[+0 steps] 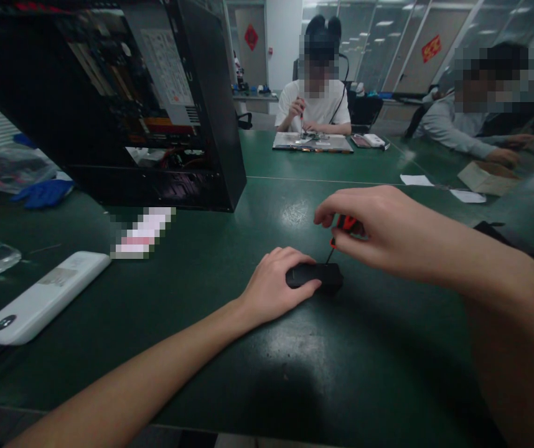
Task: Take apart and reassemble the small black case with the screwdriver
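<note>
On the green table (211, 261) lies a small black oblong device (330, 277). My left hand (279, 283) grips its left end, with the thumb on the near side and the fingers over the far side. Above and to the right, my right hand (370, 224) is closed around a red and black screwdriver (346, 223). The screwdriver's thin shaft slants down, its tip at the far top edge of the device near the right end. Whether the tip sits in a screw is too small to tell.
A large black computer case (215, 118) stands at the left back. A white power strip (47, 295), a blue glove (45, 193) and plastic bags lie left. Across the table, a person (341, 112) works over a flat panel (313, 143); another sits at right by an open box (488, 177).
</note>
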Demonstrator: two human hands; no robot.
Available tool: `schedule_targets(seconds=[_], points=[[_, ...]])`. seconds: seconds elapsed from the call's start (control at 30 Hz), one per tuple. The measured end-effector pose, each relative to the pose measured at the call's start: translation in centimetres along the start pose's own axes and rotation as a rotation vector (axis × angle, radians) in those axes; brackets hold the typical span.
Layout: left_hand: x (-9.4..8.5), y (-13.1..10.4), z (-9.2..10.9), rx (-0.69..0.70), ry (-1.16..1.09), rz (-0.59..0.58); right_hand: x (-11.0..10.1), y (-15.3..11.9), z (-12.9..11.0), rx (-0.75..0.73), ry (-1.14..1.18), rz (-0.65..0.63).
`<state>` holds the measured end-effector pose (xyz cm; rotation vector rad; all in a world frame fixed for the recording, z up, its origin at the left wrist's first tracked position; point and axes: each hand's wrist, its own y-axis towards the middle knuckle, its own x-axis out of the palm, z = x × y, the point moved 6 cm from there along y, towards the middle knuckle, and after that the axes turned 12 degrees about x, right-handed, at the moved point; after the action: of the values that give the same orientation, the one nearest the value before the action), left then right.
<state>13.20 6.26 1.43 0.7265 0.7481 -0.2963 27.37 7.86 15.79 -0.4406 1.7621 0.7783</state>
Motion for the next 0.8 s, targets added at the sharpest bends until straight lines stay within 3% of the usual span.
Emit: schedule_targets(seconds=[0.1,0.27,0.43,0.63,0.8], points=[[-0.5,-0.4,-0.2,0.017,0.011,0.003,-0.1,-0.4,-0.4,-0.021,-0.015,-0.058],[-1.4,-1.0,-0.4,0.025,0.017,0.007,0.3,0.1,0.5,0.091,-0.105,-0.04],[-1.4,-1.1,-0.4,0.045,0.003,0.011,0.5,0.1,0.1,-0.028,-0.011,-0.023],[-1.4,-1.1,-0.5,0.045,-0.003,0.007,0.2,0.1,0.9,0.104,-0.13,-0.02],[-1.3,-1.1,-0.5,0.029,-0.026,-0.017,0.3,0.0,0.5,0.048,-0.046,-0.045]])
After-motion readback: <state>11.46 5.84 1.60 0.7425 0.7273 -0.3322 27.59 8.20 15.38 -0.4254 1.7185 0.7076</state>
